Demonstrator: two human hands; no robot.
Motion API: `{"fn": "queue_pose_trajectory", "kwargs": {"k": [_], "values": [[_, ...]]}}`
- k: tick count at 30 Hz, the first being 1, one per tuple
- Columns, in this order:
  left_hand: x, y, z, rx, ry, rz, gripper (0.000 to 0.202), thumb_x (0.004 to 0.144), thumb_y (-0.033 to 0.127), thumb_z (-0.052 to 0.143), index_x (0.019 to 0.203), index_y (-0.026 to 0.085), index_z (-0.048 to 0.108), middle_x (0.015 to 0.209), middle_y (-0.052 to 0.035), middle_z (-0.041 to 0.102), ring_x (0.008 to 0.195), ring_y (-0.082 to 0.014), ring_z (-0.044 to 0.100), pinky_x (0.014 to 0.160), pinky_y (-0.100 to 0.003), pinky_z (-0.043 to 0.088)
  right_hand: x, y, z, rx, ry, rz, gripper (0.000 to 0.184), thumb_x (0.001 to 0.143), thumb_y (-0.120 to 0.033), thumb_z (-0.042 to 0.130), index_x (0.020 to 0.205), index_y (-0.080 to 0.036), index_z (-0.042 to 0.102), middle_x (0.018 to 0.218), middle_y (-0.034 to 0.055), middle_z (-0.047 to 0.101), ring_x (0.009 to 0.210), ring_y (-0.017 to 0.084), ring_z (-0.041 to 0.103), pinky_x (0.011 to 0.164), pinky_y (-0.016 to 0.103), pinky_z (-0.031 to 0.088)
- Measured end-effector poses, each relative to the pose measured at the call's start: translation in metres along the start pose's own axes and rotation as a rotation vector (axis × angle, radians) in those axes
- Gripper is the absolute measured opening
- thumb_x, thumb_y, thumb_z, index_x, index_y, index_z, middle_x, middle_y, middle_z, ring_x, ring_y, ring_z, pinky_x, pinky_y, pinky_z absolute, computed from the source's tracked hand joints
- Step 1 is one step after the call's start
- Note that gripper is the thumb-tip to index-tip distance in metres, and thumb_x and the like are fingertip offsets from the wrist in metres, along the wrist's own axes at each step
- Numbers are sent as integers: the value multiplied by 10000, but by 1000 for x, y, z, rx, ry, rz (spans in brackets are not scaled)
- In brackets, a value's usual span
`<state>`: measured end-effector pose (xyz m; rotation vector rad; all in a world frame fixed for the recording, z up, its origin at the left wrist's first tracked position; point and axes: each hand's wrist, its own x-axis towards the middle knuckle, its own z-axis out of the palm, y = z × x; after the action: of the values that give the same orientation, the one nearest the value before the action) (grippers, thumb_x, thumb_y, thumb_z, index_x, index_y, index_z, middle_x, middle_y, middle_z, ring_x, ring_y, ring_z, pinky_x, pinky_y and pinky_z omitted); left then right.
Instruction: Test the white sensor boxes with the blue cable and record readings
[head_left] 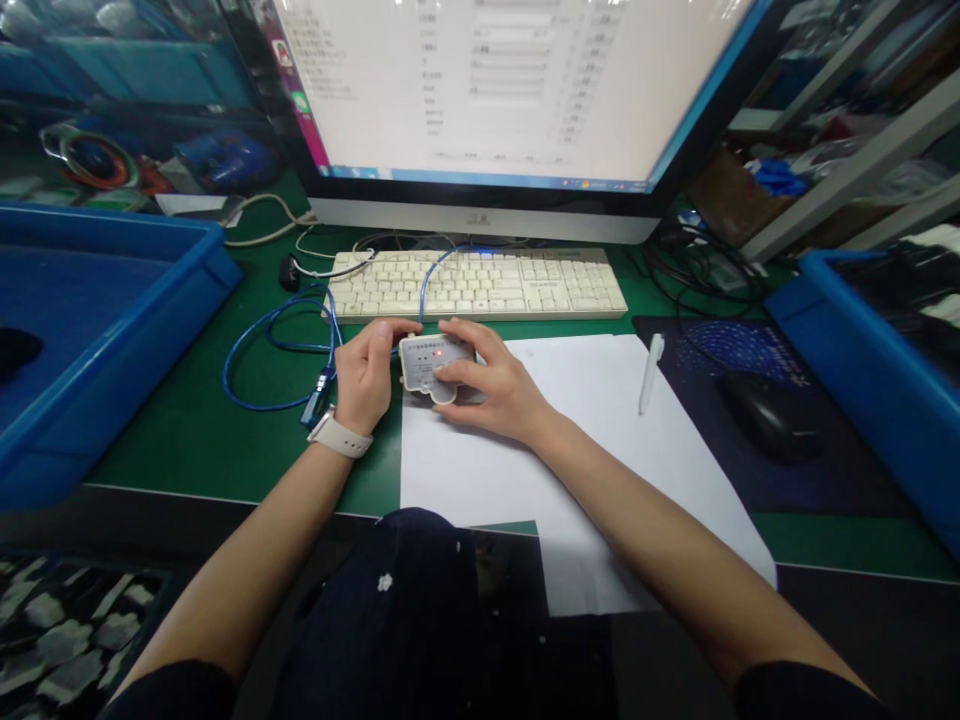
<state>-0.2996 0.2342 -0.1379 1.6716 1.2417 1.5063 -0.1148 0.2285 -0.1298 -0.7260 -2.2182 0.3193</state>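
Observation:
A small white electronic box (417,366) with printed lettering and a glowing red light is above the top edge of the white paper. My right hand (499,385) grips it from the right, with the thumb on its face and fingers along its edges. At the box's upper left corner, my left hand (366,368) has its fingers pinched where the blue cable (424,285) meets the box; the plug itself is hidden. More of that cable lies looped left of my wrist, near a blue connector (315,402).
A white keyboard (480,283) sits below the monitor (480,215). On the paper (480,470) lies a white pen (651,375). The black mouse (769,415) rests on a dark mouse pad (720,345). Blue bins (199,285) flank the green table on both sides.

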Motion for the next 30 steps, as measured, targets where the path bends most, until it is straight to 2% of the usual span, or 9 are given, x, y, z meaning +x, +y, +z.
{"fn": "queue_pose_trajectory", "kwargs": {"k": [11,16,24,30], "values": [[-1,-1,0,5,1,-8,420,934,441,345,866,191,675,864,-48,690,792,-155,637,721,-282,497,1,-2,0,15,20,-4,190,734,-298,675,884,-217,591,1297,116,459,1220,251,400,988,486,409],[-1,-1,0,28,8,-3,438,934,451,336,859,187,678,853,-47,690,775,-153,634,701,-276,497,0,-1,0,16,-15,35,187,742,-324,662,886,-235,584,1317,91,448,1236,249,385,998,507,393],[0,0,1,-7,12,13,397,931,445,357,876,191,657,882,-50,686,816,-154,640,751,-281,511,0,1,1,-15,-9,7,186,746,-334,658,881,-229,584,1313,115,452,1236,257,396,986,509,396],[0,2,2,13,18,21,414,928,460,351,862,187,654,870,-49,688,802,-152,642,748,-280,517,1,0,-1,-8,-42,44,193,746,-359,653,880,-236,587,1324,101,449,1241,264,388,986,531,387]]}}
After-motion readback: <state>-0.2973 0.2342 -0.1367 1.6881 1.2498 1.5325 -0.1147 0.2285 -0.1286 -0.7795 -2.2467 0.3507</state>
